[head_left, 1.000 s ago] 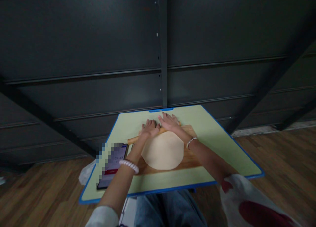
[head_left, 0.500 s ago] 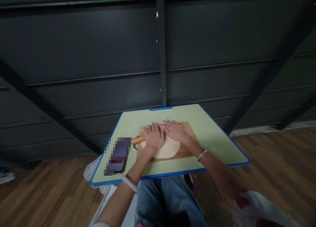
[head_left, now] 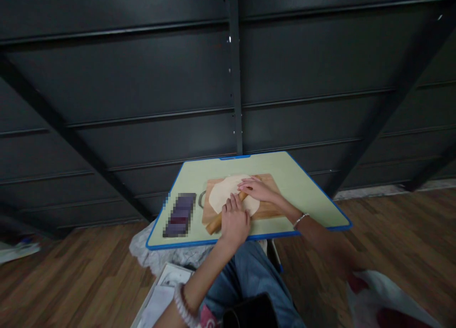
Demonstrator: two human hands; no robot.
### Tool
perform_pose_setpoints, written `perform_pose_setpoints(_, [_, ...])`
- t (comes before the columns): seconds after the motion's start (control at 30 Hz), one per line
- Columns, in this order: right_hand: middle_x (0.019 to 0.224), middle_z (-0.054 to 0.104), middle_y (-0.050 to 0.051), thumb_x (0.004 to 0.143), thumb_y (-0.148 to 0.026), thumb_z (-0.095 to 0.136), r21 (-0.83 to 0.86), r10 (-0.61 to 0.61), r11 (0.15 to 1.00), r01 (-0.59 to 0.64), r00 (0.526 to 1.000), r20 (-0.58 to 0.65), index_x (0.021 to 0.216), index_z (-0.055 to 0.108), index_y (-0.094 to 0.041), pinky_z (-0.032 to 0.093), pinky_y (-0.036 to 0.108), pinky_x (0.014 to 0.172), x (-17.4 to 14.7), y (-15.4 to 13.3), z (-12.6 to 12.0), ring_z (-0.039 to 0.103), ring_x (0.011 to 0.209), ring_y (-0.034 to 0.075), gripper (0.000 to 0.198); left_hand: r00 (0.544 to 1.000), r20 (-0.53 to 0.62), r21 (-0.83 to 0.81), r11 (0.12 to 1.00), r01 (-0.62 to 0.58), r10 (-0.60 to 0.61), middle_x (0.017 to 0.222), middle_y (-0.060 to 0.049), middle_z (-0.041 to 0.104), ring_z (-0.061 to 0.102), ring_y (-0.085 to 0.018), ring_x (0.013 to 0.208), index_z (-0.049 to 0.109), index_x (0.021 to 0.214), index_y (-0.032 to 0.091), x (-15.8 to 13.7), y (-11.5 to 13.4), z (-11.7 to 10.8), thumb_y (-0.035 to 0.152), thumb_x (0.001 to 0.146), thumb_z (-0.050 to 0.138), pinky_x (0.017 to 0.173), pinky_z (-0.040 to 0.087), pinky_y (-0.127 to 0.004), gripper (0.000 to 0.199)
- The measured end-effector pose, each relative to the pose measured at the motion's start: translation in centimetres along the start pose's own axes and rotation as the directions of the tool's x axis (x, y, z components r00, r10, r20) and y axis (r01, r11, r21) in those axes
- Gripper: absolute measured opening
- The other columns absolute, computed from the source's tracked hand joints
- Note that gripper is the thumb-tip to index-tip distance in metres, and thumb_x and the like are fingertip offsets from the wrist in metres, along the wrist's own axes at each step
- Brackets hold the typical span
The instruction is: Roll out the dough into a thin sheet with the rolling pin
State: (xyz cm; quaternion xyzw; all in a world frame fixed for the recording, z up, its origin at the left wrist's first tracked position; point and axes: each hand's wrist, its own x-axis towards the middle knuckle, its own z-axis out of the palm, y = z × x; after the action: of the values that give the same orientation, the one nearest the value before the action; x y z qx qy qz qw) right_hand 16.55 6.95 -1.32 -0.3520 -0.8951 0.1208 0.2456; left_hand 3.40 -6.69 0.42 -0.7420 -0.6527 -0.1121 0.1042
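Note:
A wooden rolling pin [head_left: 214, 224] lies slantwise across a flat round sheet of pale dough [head_left: 221, 193]. Under the dough is a wooden cutting board [head_left: 271, 181] with a metal handle on its left side. My left hand [head_left: 235, 219] is closed over the near part of the pin, fingers pointing away from me. Toward the far end, my right hand [head_left: 258, 189] rests on the pin with its fingers curved over it. Both palms hide much of the pin's middle and part of the dough.
The board stands on a small pale-green table [head_left: 299, 199] with a blue edge. To the left lies a phone [head_left: 181, 215], blurred out. Beneath are a plastic bag [head_left: 142, 247] and a white box [head_left: 167, 283]. A dark metal wall [head_left: 160, 71] rises behind the table.
The rolling pin has swung from lying roughly crosswise to a steep slant, its left end now nearer me. My left hand came toward me with it. More of the dough's far left side shows.

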Motion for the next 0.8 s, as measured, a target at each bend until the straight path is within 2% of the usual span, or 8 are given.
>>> perform_pose_setpoints(0.1, [0.121, 0.063, 0.002, 0.095, -0.035, 0.033, -0.013, 0.0, 1.0, 0.0, 1.0, 0.018, 0.111, 0.065, -0.025, 0.026, 0.042, 0.107, 0.2, -0.2, 0.2, 0.048, 0.121, 0.018, 0.037, 1.0, 0.021, -0.028, 0.999, -0.022, 0.022, 0.139, -0.024, 0.039, 0.043, -0.028, 0.125, 0.034, 0.136, -0.003, -1.1, -0.4, -0.1, 0.025, 0.089, 0.036, 0.098, 0.038, -0.04, 0.055])
perform_pose_setpoints(0.27, [0.14, 0.045, 0.002, 0.097, -0.036, 0.025, -0.108, 0.014, 0.994, -0.015, 1.0, -0.012, 0.13, 0.05, -0.024, 0.017, 0.043, 0.111, -0.1, -0.7, 0.6, 0.03, 0.134, 0.017, 0.044, 0.998, -0.031, 0.022, 0.999, -0.045, 0.046, 0.146, -0.023, 0.027, 0.025, -0.031, 0.135, 0.03, 0.139, -0.002, -1.9, -1.7, 0.6, 0.032, 0.09, 0.037, 0.107, 0.029, -0.043, 0.06])
perform_pose_setpoints(0.37, [0.143, 0.041, 0.004, 0.097, -0.035, 0.021, -0.161, -0.01, 0.987, 0.016, 0.999, 0.034, 0.134, 0.046, -0.022, 0.018, 0.043, 0.111, -0.3, -0.9, 0.5, 0.027, 0.135, 0.017, 0.046, 1.0, -0.022, 0.041, 0.999, -0.018, 0.019, 0.147, -0.021, 0.027, 0.025, -0.034, 0.135, 0.031, 0.14, 0.001, -2.1, -1.8, 0.8, 0.038, 0.09, 0.038, 0.106, 0.029, -0.045, 0.062])
perform_pose_setpoints(0.53, [0.144, 0.039, 0.003, 0.097, -0.034, 0.02, -0.224, -0.046, 0.973, 0.06, 0.997, 0.068, 0.133, 0.047, -0.02, 0.018, 0.042, 0.112, 0.3, -1.2, 0.1, 0.024, 0.136, 0.017, 0.047, 1.0, -0.015, 0.059, 0.998, 0.019, -0.018, 0.147, -0.018, 0.028, 0.024, -0.034, 0.135, 0.029, 0.142, 0.007, -1.8, -2.0, 0.7, 0.037, 0.09, 0.035, 0.106, 0.028, -0.049, 0.06])
perform_pose_setpoints(0.63, [0.145, 0.038, 0.004, 0.097, -0.033, 0.02, -0.217, -0.057, 0.973, 0.075, 0.995, 0.086, 0.136, 0.042, -0.019, 0.018, 0.04, 0.112, 1.5, -1.0, 0.5, 0.025, 0.136, 0.014, 0.047, 1.0, 0.001, 0.067, 0.998, 0.014, -0.014, 0.147, -0.017, 0.03, 0.025, -0.035, 0.135, 0.03, 0.141, 0.005, -0.6, -3.4, 0.9, 0.04, 0.091, 0.03, 0.108, 0.023, -0.05, 0.061])
perform_pose_setpoints(0.8, [0.144, 0.038, 0.005, 0.096, -0.036, 0.02, -0.252, -0.04, 0.965, 0.075, 0.989, 0.142, 0.135, 0.043, -0.018, 0.016, 0.038, 0.113, 3.8, -0.7, 1.7, 0.027, 0.136, 0.016, 0.049, 0.998, 0.046, 0.076, 0.996, 0.047, -0.051, 0.146, -0.019, 0.03, 0.022, -0.03, 0.137, 0.032, 0.139, 0.001, 2.7, -7.8, 1.8, 0.042, 0.094, 0.017, 0.11, 0.019, -0.046, 0.063])
